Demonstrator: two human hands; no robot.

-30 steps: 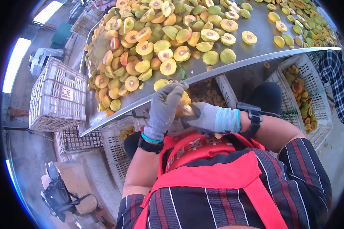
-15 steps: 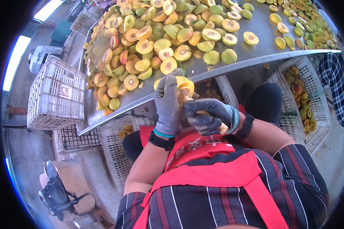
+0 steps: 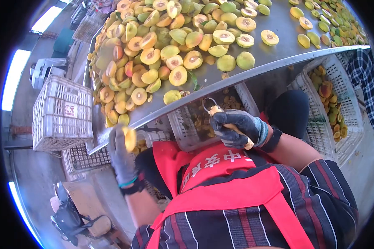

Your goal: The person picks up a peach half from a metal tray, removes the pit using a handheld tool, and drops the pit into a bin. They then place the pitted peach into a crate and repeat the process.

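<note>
My right hand, in a dark glove, is closed around the wooden handle of a pitting tool. Its curved metal loop points up toward the table edge. Off to the left, my left hand in a grey glove is slightly smeared by motion. A yellow peach half is at its fingers, above a white crate with fruit in it. Many cut peach halves are heaped on the metal table in front of me, several showing brown stones or hollows.
Below the table, a crate holds small brownish pieces. On the right, another crate contains peach halves. A tall white crate stands at the left. Someone in a checked sleeve is at the far right.
My left hand has swung left and down from the tool, carrying a peach half away. My right hand stays near the same place with the tool, whose loop is now uncovered.
</note>
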